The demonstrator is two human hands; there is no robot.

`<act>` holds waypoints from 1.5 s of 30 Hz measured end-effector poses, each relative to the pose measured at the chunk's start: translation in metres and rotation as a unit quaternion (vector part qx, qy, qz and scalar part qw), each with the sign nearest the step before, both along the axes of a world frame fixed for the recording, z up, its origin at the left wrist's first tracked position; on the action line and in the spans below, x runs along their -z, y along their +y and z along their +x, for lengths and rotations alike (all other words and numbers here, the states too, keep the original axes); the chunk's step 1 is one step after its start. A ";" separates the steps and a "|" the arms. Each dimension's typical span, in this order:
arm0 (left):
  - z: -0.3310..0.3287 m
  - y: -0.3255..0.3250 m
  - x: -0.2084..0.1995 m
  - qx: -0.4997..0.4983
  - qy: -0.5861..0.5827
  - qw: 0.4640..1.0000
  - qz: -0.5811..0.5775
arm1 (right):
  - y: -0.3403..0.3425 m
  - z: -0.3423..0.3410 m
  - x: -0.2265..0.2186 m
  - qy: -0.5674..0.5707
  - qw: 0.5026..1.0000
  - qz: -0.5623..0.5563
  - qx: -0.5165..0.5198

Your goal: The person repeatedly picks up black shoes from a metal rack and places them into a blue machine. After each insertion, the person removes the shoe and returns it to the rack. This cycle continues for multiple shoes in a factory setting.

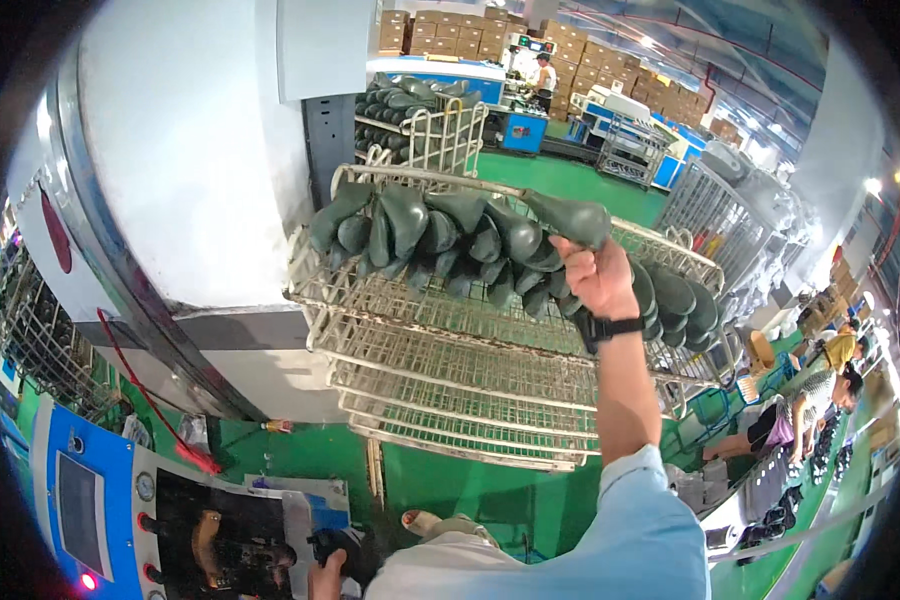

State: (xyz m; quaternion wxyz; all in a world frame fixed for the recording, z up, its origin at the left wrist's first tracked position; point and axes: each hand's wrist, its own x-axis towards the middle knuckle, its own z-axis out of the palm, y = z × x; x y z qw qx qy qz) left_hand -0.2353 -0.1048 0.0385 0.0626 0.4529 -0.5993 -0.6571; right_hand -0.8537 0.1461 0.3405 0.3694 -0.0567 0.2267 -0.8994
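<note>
My right hand (600, 280), with a black watch on the wrist, reaches out to the top of a wire rack (460, 345). Its fingers are closed at the near end of a dark green shoe last (570, 216). Many similar lasts (405, 222) lie side by side along the rack's top, some overlapping. Down at the lower edge, my left hand (326, 578) is closed around a black thing (338, 545) beside a blue machine (115, 480). What that black thing is cannot be made out.
A white wall panel (195, 160) rises left of the rack. Behind it stands another rack (425, 120) of lasts. A wire cage (715, 205) with wrapped goods is at the right. Co-workers (805, 415) bend over shoes at far right; another person (544, 80) stands among machines.
</note>
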 end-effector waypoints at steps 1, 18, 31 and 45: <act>0.005 -0.002 0.018 0.055 0.027 0.994 -0.089 | 0.003 -0.013 0.004 0.026 0.996 0.079 0.040; 0.007 0.032 -0.040 -0.161 -0.002 0.983 0.087 | -0.051 0.066 0.039 0.142 0.947 0.157 0.240; 0.315 0.136 -0.007 -0.497 0.156 0.851 -0.072 | -0.205 0.256 0.134 0.450 0.851 0.206 -0.176; 0.501 0.206 0.103 -0.343 -0.509 0.783 0.100 | -0.286 0.577 0.230 0.501 0.556 0.370 -0.550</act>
